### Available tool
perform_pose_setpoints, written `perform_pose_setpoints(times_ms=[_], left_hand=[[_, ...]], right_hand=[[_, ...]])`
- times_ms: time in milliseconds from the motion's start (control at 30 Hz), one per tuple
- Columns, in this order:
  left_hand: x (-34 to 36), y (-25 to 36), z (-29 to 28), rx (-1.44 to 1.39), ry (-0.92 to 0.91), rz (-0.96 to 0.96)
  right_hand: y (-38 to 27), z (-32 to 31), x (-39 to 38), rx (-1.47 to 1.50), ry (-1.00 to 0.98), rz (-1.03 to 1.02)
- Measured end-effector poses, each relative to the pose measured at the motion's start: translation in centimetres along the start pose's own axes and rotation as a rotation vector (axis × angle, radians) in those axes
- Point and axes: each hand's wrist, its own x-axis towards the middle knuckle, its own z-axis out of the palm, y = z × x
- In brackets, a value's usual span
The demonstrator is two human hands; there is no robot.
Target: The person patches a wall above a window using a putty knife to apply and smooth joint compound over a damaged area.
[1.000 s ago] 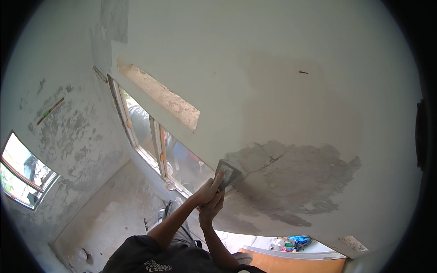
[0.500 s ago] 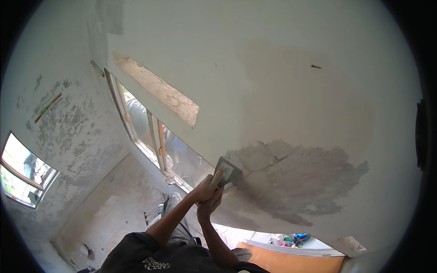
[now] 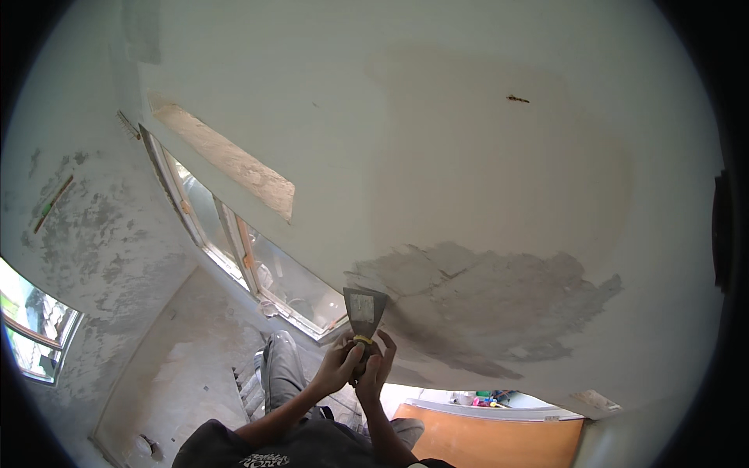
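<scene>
A putty knife [image 3: 364, 310] with a wide, dull grey trapezoid blade points upward in front of my chest. A pale patch shows on the blade, and something yellow sits where it meets the handle. My left hand [image 3: 335, 368] is closed around the handle from the left, its thumb across the front. From the other side my right hand [image 3: 374, 370] grips the same handle, fingers partly curled beside it. Most of the handle is hidden by both hands. Just beyond the blade, the pale wall [image 3: 328, 140] bears a rough grey-brown scraped patch [image 3: 499, 304], apart from the blade as far as I can tell.
A window with sliding panes [image 3: 289, 292] lies left of the wall, below a bare strip [image 3: 226, 156]. Another window [image 3: 35, 327] is at far left. An orange panel [image 3: 491, 437] and small colourful items [image 3: 484, 400] are at lower right. My legs [image 3: 282, 366] show below.
Both hands have drawn the putty knife back from the scraped patch, down and left, and its blade now points straight up. The view has shifted to the right.
</scene>
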Motion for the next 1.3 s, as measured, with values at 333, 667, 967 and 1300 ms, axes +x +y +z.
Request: perform_pose_setpoints(times_ms=[333,667,967,1300], left_hand=[[2.3,1.6,-5.2,0.255,0.227,0.275],[17.3,12.8,-17.3,0.816,0.62,1.09],[21.0,19.8,-16.1,1.392,-0.038,0.233],[20.6,19.1,-15.8,1.336,0.077,0.177]], right_hand=[[-7.8,-3.3,-0.1,-0.466,-0.094,0.076],[-14.7,-2.1,3.0,-0.663,-0.128,0.067],[-15.9,-1.4,3.3,-0.817,-0.161,-0.011],[-15.7,-1.9,4.1,-0.882,-0.176,0.033]])
